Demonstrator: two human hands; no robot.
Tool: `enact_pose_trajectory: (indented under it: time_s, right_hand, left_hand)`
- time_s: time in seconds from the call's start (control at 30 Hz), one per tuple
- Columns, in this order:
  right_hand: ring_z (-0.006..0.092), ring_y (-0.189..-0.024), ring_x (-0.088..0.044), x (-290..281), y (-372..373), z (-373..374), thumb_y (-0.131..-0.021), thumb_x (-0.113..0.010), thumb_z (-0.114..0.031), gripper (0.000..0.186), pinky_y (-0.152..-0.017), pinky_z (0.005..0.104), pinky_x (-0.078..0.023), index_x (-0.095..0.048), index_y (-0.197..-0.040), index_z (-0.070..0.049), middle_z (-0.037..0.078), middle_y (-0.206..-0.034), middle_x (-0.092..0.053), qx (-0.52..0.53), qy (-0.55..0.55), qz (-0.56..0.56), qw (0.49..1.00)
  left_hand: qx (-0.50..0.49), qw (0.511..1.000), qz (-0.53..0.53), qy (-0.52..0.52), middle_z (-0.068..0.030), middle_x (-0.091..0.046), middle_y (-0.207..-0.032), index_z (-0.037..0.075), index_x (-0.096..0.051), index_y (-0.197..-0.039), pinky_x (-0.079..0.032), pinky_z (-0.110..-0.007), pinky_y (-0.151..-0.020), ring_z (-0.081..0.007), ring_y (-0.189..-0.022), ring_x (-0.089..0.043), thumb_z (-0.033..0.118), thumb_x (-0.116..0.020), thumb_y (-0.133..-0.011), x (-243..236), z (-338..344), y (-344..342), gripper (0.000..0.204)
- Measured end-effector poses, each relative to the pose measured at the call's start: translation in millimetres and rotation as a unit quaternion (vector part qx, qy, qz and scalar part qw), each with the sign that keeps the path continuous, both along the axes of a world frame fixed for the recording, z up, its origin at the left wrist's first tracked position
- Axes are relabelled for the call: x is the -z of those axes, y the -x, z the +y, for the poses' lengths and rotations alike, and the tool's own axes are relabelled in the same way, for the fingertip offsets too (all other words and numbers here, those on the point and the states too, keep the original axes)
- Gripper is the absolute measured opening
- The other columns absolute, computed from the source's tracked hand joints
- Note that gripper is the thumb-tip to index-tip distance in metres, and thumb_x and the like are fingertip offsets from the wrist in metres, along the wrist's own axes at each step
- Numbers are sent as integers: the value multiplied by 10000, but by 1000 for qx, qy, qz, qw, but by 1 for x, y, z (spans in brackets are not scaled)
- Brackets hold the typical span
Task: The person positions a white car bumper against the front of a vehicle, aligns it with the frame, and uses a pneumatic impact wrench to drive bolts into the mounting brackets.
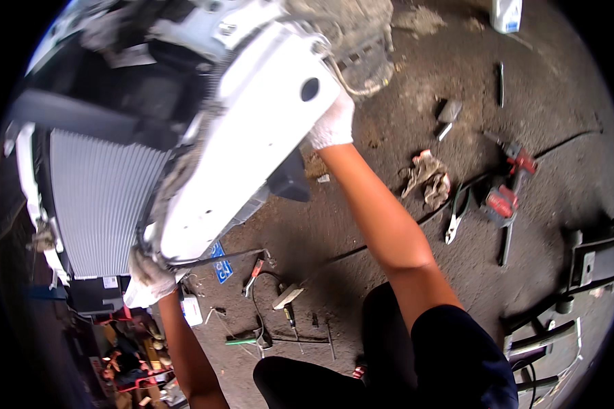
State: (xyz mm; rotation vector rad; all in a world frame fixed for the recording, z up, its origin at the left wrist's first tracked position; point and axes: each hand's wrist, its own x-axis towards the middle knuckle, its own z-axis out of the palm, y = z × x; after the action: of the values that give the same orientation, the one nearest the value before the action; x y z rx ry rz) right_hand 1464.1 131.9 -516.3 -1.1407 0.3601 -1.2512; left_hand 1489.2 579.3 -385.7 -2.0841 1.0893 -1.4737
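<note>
A long white car body panel (252,129) with a dark oval hole lies slantwise across the front of a car. My right hand (335,121), in a white knit glove, is closed around its right edge near the upper end, fingers hidden behind it. At the lower end my left hand (150,275), in a soiled glove, is closed at the panel's edge, its fingers partly hidden. Left of the panel stands a finned silver radiator (102,204). A dark bar (218,258) runs rightward from beside my left hand; I cannot tell whether that hand touches it.
On the dirty floor to the right lie a red cordless power tool (503,198), pliers (454,221) and crumpled gloves (426,178). Several hand tools and a blue plate (221,263) are below the panel. Dark trim parts (597,266) lie far right. A white bottle (506,15) stands at the top.
</note>
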Motion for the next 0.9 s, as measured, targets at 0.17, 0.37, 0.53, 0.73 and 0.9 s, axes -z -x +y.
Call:
enact_pose_trajectory:
  time_s: [0.17, 0.37, 0.53, 0.73, 0.9]
  right_hand:
    - [204, -984, -649, -10, -13, 2, -999, -436, -150, 348, -806, 313, -554, -563, -1273, 23, 109, -1158, -647, -222, -333, -311, 862]
    - [181, -959, -664, 2, -15, -9, -934, -537, -35, 311, -821, 300, -548, -575, -1230, 54, 116, -1121, -678, -181, -69, -131, 972]
    - [217, -1097, -629, 67, -70, -115, -1017, -445, -220, 411, -910, 343, -532, -481, -1336, 37, 121, -1267, -617, -322, -50, -180, 928]
    - [240, -1090, -627, -9, -14, -28, -1019, -413, -383, 452, -881, 400, -553, -520, -1307, -51, 90, -1244, -624, -477, -368, -249, 758]
    - [251, -1081, -628, -10, -16, -24, -1014, -402, -430, 462, -867, 417, -560, -530, -1293, -86, 81, -1225, -629, -507, -362, -240, 745]
  left_hand:
    - [85, 994, -51, 52, -270, -631, -988, -103, -550, -997, -554, -467, -676, -357, -745, -648, 107, -518, -927, -12, -23, 7, 224]
    - [44, 963, 117, 237, -158, -597, -732, 18, -604, -790, -449, -456, -669, -359, -694, -574, 197, -517, -857, -25, -53, 33, 210]
    - [61, 945, 153, 283, -145, -564, -705, 56, -569, -740, -431, -463, -676, -368, -708, -556, 269, -490, -875, -18, -95, 22, 264]
    - [-14, 960, 138, 244, -153, -569, -709, 57, -569, -747, -427, -470, -681, -383, -714, -553, 263, -490, -878, -25, -51, 40, 256]
    - [9, 960, 126, 248, -163, -580, -719, 48, -585, -768, -430, -477, -665, -388, -706, -557, 252, -494, -885, -17, -53, 32, 252]
